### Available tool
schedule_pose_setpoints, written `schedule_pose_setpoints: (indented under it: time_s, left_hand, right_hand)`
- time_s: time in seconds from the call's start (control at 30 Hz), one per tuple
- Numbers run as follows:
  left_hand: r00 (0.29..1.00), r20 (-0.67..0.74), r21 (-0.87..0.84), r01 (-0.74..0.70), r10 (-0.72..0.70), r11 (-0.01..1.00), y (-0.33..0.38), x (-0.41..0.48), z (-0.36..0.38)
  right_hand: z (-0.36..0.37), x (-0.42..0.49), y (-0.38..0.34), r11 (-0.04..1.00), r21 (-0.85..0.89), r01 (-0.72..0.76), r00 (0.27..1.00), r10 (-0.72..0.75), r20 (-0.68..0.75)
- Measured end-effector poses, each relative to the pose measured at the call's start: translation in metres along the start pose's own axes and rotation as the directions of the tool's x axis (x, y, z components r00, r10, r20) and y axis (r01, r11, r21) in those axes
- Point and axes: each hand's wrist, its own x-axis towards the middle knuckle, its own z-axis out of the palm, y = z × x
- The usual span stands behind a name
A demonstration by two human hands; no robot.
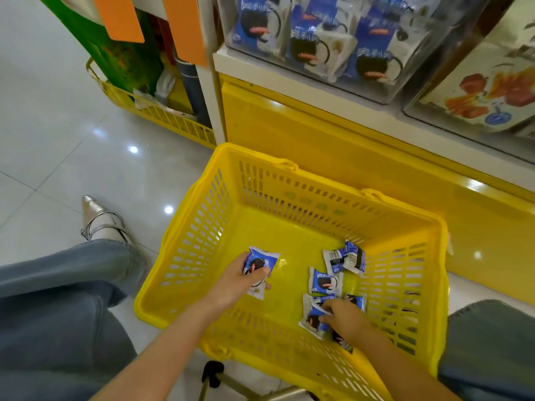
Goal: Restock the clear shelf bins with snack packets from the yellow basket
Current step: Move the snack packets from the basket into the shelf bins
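The yellow basket [220,209] stands on the floor in front of the shelf. My left hand [240,280] is inside it and grips a blue-and-white snack packet [262,263]. My right hand [346,318] reaches into the basket's near right corner, its fingers curled round a packet [312,321] in a small pile there. Two more loose packets, one [324,282] at the middle and one [346,257] farther back, lie on the basket floor. The clear shelf bin [318,44] above holds several of the same packets.
A second clear bin [477,91] with orange-printed packs sits to the right. The yellow shelf base [318,134] rises behind the basket. Another yellow basket [162,114] with goods stands at the left. My legs in jeans flank the basket; tiled floor lies left.
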Motion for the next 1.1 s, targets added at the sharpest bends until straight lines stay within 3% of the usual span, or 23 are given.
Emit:
schedule_pose_setpoints:
  time_s: [0.13,0.23,0.37,0.53,0.73,0.87,0.97,1.1]
  left_hand:
    - [0.984,-0.174,0.111,0.065,-0.045,0.992,-0.003,0.007,0.003]
    - [0.977,-0.206,0.137,0.086,-0.057,0.987,0.002,0.004,0.005]
    - [0.989,-0.136,0.102,0.080,-0.066,0.992,0.014,-0.010,0.012]
    - [0.999,0.001,-0.100,0.043,-0.043,0.994,0.043,-0.030,0.020]
    - [0.976,-0.039,-0.084,-0.216,0.214,0.973,0.077,-0.050,0.025]
    - [0.932,-0.134,-0.194,-0.359,0.338,0.913,0.111,-0.061,0.023]
    - [0.887,-0.175,-0.198,-0.456,0.427,0.868,0.142,-0.067,0.015]
    - [0.846,-0.194,-0.154,-0.526,0.497,0.836,0.180,-0.072,-0.001]
  right_hand:
    - [-0.030,-0.012,-0.027,0.970,0.193,0.147,0.982,-0.120,-0.146]
    - [-0.053,-0.029,-0.053,0.931,0.248,0.269,0.961,-0.243,-0.132]
    - [-0.077,-0.054,-0.085,0.878,0.250,0.409,0.912,-0.398,-0.097]
    - [-0.094,-0.071,-0.105,0.842,0.287,0.457,0.865,-0.344,-0.366]
    - [-0.119,-0.104,-0.123,0.713,0.360,0.602,0.756,-0.364,-0.544]
    - [-0.141,-0.130,-0.141,0.568,0.526,0.633,0.751,-0.287,-0.594]
    - [-0.151,-0.151,-0.150,0.572,0.536,0.621,0.775,-0.346,-0.528]
    - [-0.168,-0.170,-0.167,0.556,0.502,0.662,0.738,-0.367,-0.567]
